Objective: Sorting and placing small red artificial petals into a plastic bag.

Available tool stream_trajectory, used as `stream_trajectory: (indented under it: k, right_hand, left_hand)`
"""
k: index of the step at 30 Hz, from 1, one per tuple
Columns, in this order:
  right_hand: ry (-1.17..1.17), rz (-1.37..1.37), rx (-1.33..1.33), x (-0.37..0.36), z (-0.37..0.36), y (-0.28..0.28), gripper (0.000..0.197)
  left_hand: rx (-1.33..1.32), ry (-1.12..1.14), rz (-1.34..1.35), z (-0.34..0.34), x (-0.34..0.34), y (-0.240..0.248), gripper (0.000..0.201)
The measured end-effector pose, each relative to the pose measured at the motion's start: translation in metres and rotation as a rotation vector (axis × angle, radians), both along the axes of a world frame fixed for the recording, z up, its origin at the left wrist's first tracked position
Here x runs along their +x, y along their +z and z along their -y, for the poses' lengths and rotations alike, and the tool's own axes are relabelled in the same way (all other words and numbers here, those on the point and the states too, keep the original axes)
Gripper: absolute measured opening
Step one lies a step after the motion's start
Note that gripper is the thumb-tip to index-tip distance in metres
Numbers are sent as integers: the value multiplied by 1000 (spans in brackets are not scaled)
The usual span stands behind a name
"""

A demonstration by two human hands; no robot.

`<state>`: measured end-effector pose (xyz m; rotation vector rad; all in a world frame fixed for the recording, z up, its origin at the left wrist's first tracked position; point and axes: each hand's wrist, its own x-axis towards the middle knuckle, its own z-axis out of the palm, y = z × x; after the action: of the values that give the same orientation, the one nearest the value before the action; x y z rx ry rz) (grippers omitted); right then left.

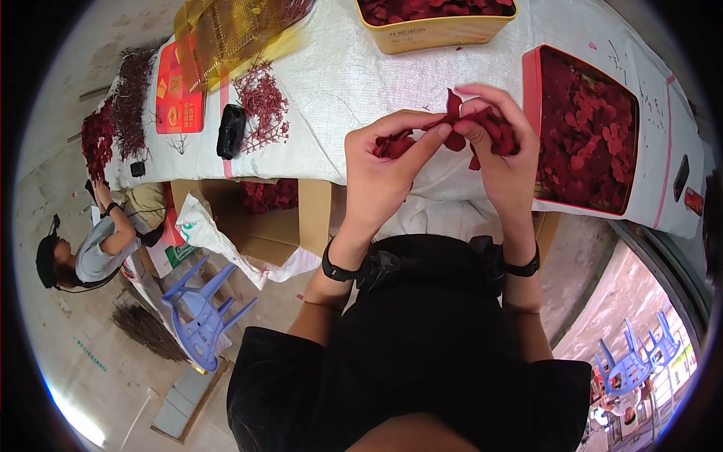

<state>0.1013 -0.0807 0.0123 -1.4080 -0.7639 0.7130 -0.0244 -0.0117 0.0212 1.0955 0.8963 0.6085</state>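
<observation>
Above the white-covered table, my left hand [382, 167] and my right hand [510, 160] meet with thumbs and fingers pinching dark red petals [453, 114]. More petals are tucked in the curled fingers of each hand. Their thin, soft shapes look like artificial flower petals, though I cannot tell the material. Just right of my right hand stands a red-rimmed box [532, 90], filled with loose dark red petals [584, 124]. Beyond my hands, a yellow tin [440, 38] also holds dark red petals.
On the table's left lie a black object [230, 132], a pile of short red stems [261, 105], a red printed lid [179, 94] and a yellow mesh sheet [230, 38]. Below the edge sits an open cardboard box [315, 215]. A person [102, 245] works far left, near a blue stool [202, 320].
</observation>
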Motion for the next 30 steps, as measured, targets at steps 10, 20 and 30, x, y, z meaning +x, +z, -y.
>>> stream_trajectory:
  k: [10, 20, 30]
  right_hand:
    - [68, -119, -63, 10, 8, 5, 20]
    - [-48, -165, 39, 12, 9, 4, 35]
    - [-121, -210, 138, 11, 11, 9, 35]
  left_hand:
    - [201, -48, 41, 3, 8, 9, 15]
    - [442, -67, -28, 5, 14, 14, 19]
    - [731, -85, -103, 9, 14, 20, 20]
